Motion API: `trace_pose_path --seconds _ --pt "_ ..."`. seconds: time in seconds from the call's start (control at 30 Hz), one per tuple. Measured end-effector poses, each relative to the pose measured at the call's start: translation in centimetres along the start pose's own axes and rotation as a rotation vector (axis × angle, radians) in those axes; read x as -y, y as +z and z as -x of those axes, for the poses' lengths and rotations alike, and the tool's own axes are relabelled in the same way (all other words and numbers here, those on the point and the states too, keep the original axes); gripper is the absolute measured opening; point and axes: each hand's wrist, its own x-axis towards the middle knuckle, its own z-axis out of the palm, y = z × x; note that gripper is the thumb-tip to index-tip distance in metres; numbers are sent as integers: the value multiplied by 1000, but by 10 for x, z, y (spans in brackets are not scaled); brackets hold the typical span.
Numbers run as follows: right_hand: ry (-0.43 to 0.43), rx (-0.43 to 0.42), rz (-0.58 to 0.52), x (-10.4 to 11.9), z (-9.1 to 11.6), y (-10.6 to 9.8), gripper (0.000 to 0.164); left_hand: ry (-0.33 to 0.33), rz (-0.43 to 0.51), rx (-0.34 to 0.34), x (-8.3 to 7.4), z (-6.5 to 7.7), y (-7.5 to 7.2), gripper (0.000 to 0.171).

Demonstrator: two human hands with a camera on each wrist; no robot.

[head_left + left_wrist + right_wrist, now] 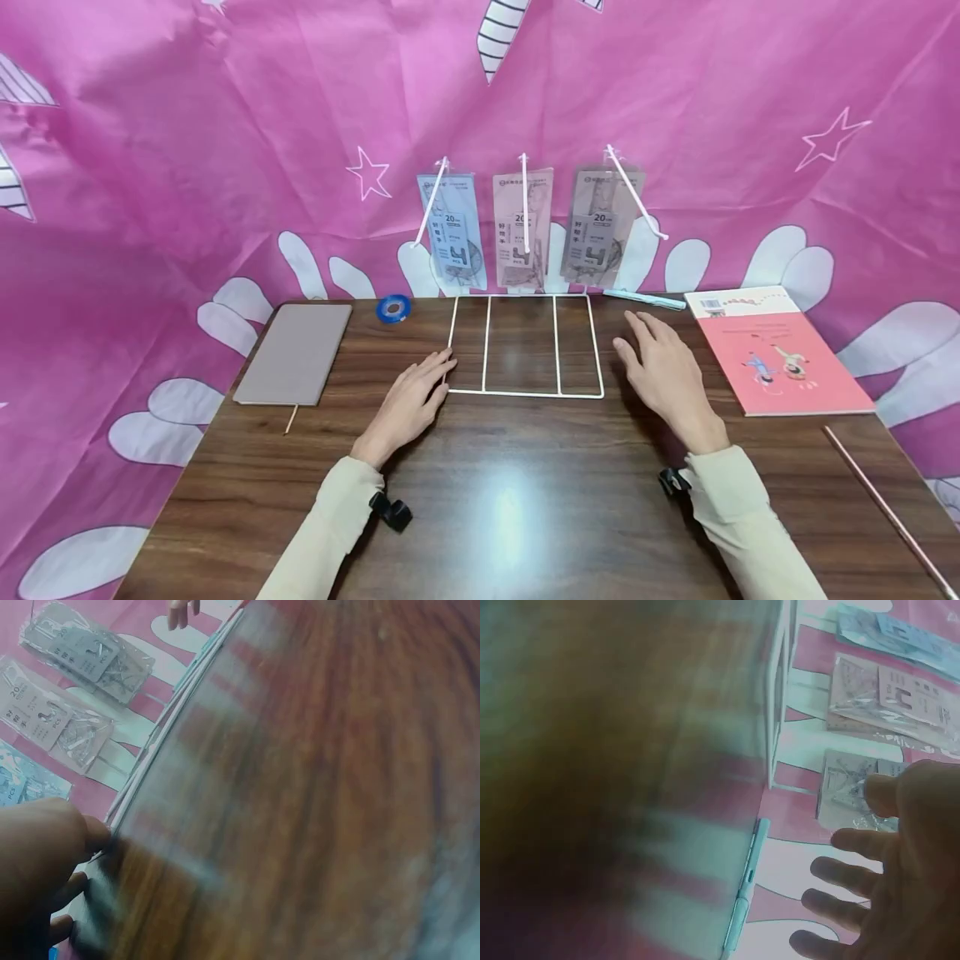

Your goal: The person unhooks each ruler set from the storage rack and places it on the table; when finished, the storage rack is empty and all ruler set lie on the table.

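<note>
A white wire rack [521,393] stands on the wooden table, its front bars low and three hooks [525,204] sticking out at its back. From the hooks hang a blue packet [459,229], a pink packet [510,225] and a grey packet [596,225], each in clear plastic. At the rack's left front corner, the fingers of my left hand [405,408] lie extended and appear to touch the wire. My right hand [667,375] hovers apart from the rack's right side, fingers spread and holding nothing; the right wrist view shows a light blue pen [742,900] near it.
At the left lies a grey notebook [296,354], with a blue roll of tape [393,309] near it. A red-covered book [787,358] lies at the right, and a thin copper-coloured rod [885,504] in front of it. Behind hangs a pink patterned cloth [225,150].
</note>
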Motion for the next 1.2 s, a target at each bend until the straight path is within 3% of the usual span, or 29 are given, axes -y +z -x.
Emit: trace_pose_path --seconds 0.2,0.43,0.7,0.9,1.2 --pt "76 -49 -188 -1 -26 5 50 6 -2 -6 0 1 0 44" --pt "175 -219 -407 2 -67 8 48 1 4 -8 0 1 -1 44" --pt "260 -255 -630 5 -102 15 41 3 -13 5 2 1 0 45" --pt "264 -303 -714 7 -112 15 35 1 -8 8 2 0 1 45" --pt "251 -344 -1069 16 -101 6 13 7 -3 -7 4 0 1 45"
